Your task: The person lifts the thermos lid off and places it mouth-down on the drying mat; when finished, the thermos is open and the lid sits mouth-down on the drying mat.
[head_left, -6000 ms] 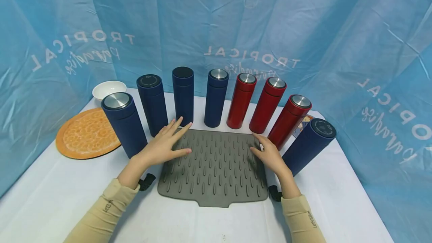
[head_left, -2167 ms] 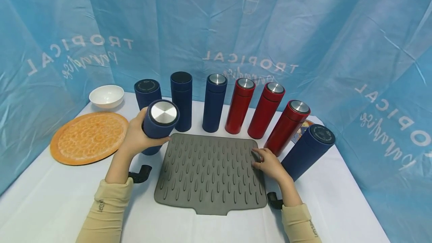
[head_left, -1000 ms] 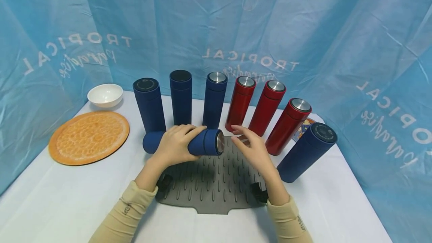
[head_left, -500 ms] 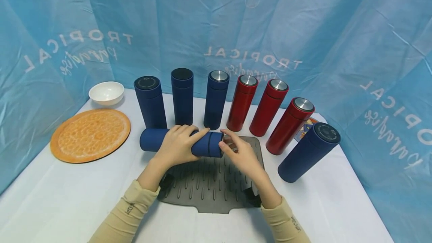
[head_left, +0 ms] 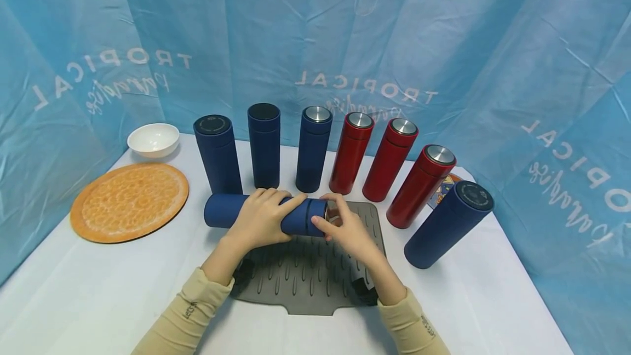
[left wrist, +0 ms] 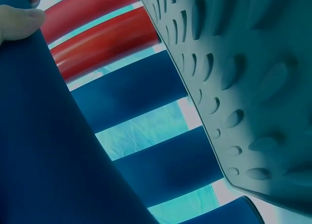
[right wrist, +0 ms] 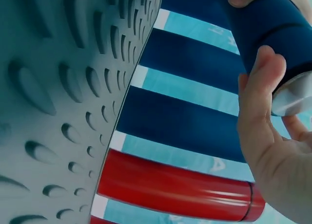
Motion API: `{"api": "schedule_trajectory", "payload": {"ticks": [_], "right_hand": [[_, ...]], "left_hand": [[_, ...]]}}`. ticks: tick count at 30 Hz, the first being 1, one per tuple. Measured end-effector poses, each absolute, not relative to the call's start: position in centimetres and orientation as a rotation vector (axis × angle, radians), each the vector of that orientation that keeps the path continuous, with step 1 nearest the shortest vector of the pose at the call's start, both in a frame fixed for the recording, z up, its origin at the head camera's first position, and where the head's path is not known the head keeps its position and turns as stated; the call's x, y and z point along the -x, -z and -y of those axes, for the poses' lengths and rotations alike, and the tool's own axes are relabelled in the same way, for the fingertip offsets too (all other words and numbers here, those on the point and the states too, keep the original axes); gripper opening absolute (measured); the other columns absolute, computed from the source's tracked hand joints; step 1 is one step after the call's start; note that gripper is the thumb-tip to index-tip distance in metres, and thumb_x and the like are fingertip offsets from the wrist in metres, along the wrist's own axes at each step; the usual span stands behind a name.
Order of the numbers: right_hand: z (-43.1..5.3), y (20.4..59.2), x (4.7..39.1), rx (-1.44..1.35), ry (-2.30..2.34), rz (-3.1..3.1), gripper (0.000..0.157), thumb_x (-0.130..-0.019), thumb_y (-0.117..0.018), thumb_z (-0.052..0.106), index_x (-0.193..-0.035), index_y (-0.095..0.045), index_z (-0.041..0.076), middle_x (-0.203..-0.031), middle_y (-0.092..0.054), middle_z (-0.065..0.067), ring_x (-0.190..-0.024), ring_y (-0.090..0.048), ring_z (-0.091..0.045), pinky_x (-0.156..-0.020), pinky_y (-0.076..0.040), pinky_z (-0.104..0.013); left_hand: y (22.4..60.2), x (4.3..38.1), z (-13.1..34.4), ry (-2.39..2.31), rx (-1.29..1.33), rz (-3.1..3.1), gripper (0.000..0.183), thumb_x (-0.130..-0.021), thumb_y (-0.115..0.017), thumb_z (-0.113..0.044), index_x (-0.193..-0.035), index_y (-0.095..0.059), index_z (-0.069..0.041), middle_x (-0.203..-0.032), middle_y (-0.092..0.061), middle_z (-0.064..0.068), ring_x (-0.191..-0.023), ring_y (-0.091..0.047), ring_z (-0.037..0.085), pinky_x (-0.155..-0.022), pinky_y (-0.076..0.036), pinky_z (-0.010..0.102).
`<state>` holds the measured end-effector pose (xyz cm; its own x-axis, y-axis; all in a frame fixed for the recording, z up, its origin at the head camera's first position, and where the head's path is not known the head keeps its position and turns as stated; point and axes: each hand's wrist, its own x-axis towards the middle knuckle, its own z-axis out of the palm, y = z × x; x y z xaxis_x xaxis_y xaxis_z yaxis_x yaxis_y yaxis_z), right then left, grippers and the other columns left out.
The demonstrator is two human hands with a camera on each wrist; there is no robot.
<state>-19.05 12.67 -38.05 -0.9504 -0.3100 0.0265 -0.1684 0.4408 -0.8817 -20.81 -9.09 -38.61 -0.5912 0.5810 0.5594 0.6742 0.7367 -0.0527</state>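
Observation:
A dark blue thermos flask (head_left: pixel 223 211) lies level above the grey ribbed mat (head_left: pixel 311 284), its silver-topped lid facing right. My left hand (head_left: pixel 260 217) wraps over its middle from above. My right hand (head_left: pixel 349 230) grips the lid end, thumb on the near side and fingers around the far rim. In the right wrist view the right hand (right wrist: pixel 275 141) holds the flask's lid (right wrist: pixel 287 41), and the silver top shows between thumb and fingers. The left wrist view shows the flask's body (left wrist: pixel 63 146) close up, with a fingertip (left wrist: pixel 22 23) against it.
Behind the mat stand blue flasks (head_left: pixel 219 152) on the left, red flasks (head_left: pixel 351 152) on the right and a blue flask (head_left: pixel 446 226) at far right. An orange round placemat (head_left: pixel 130 201) and white bowl (head_left: pixel 154 140) are at left. A patterned item (head_left: pixel 440 193) is partly hidden.
The left hand has picked up the leftmost blue flask, brought it over the mat and laid it sideways. The right hand has come left from the mat's edge and taken hold of the lid.

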Motion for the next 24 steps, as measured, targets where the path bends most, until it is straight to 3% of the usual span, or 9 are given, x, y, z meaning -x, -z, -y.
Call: {"api": "schedule_trajectory", "payload": {"ticks": [6,24], "right_hand": [[-13.0,38.4,19.4,0.48,1.712,-2.328,0.05,-0.086,-0.063,0.022,-0.13,-0.039,0.018,-0.107,-0.05,-0.019,-0.077,-0.056,-0.023,-0.071,-0.051,-0.036],[-12.7,39.6,19.7,0.67,1.696,-2.461,0.054,-0.079,-0.068,0.003,-0.125,-0.041,0.006,-0.092,-0.051,-0.013,-0.071,-0.047,-0.018,-0.061,-0.04,-0.024]], "left_hand": [[38.7,20.8,9.1,0.209,0.944,2.38,0.082,-0.048,-0.087,-0.041,-0.123,-0.06,-0.019,-0.099,-0.066,0.008,-0.089,-0.061,0.028,-0.081,-0.048,0.044],[38.7,20.8,9.2,0.189,0.957,2.378,0.083,-0.046,-0.088,-0.041,-0.121,-0.061,-0.02,-0.099,-0.067,0.008,-0.089,-0.062,0.028,-0.08,-0.049,0.044]]}}
